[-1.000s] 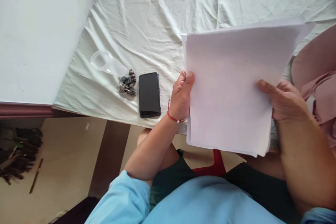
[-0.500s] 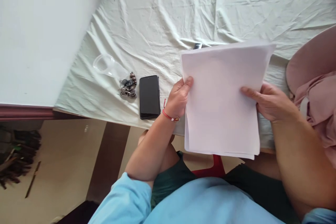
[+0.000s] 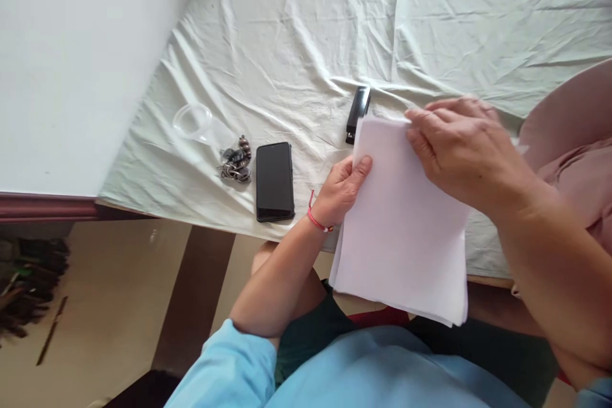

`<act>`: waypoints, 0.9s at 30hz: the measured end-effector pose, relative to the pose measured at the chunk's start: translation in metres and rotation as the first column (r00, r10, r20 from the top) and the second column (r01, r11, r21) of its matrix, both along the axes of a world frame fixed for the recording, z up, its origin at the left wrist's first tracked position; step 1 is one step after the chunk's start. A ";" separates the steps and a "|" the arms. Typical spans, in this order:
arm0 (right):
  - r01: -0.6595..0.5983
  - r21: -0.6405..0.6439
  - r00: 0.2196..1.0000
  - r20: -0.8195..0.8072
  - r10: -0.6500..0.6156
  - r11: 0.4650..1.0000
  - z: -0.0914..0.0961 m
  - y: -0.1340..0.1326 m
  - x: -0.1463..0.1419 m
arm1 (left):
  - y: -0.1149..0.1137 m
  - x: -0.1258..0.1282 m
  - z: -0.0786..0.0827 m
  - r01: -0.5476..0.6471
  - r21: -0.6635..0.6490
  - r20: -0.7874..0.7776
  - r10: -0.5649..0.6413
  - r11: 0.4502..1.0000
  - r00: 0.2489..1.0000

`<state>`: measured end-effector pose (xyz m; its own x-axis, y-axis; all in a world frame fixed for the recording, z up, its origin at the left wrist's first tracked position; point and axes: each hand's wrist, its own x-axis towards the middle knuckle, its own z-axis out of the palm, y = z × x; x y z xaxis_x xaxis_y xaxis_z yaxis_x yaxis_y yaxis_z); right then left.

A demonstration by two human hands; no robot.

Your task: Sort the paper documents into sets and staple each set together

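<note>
Head cam only here: the left hand is clamped on the left edge of the paper stack, thumb on top and fingers underneath. The right hand lies over the stack's far corner, fingers stretched across the top sheet; can't tell if it's actually pinching anything. The stack sits half on the white cloth, with its near end hanging off the table edge over the lap. A black stapler is just past the far left corner. Further left are a phone, a bunch of keys and a clear plastic ring.
</note>
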<state>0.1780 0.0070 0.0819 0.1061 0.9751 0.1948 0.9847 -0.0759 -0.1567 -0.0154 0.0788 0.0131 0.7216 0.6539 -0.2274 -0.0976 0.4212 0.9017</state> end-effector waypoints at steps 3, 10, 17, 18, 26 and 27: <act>-0.031 -0.121 0.998 -0.059 0.024 0.992 -0.010 0.005 -0.003 | -0.002 0.000 -0.001 0.017 -0.006 -0.023 -0.017 1.000 1.000; -0.090 0.046 0.972 -0.215 0.098 0.995 -0.032 0.002 -0.010 | -0.003 -0.003 -0.005 -0.024 -0.021 -0.028 0.023 1.000 0.999; -0.074 0.107 0.935 -0.338 0.106 0.992 -0.038 0.004 -0.018 | -0.003 -0.002 -0.003 -0.043 0.008 -0.060 0.044 0.999 0.997; -0.055 0.117 0.932 -0.351 0.093 0.992 -0.038 0.006 -0.016 | -0.003 -0.002 -0.003 -0.024 -0.013 -0.050 0.023 1.000 0.998; -0.087 0.158 0.896 -0.420 0.147 0.984 -0.036 0.016 -0.011 | 0.000 -0.003 -0.004 -0.024 -0.100 -0.079 0.016 0.995 0.997; -0.081 0.163 0.890 -0.432 0.145 0.983 -0.036 0.016 -0.011 | 0.000 -0.003 -0.004 -0.032 -0.097 -0.079 0.024 0.995 0.997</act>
<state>0.1669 0.0235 0.0464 0.1031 0.9527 0.2858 0.8122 0.0852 -0.5771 -0.0182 0.0789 0.0092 0.6810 0.6454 -0.3460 -0.0423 0.5064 0.8613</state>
